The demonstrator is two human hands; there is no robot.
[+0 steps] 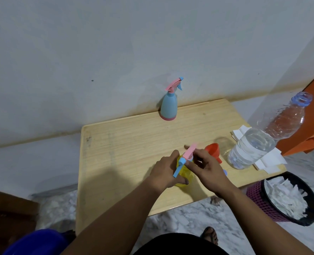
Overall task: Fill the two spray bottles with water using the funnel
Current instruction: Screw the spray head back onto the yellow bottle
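From the head view, the left hand (166,171) gripped the yellow spray bottle (184,174) near the bench's (115,144) front edge, steadying it, while the right hand (206,167) pinched its spray head (243,153), probably unscrewing it. The funnel (214,150) lay just beside; the blue spray bottle (168,105) stood at the back edge.

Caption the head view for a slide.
Both hands grip the yellow spray bottle; funnel and water bottle wait nearby.

The light is soft and even, a little dim, with a cool grey cast on the wall (115,43). My arms throw a broad, faint shadow across the counter (115,144) to the left. The water bottle (263,142) catches pale highlights. The wide lens bends the counter edges and stretches the corners. The whole picture is slightly soft, my fingers (194,166) mildly blurred.
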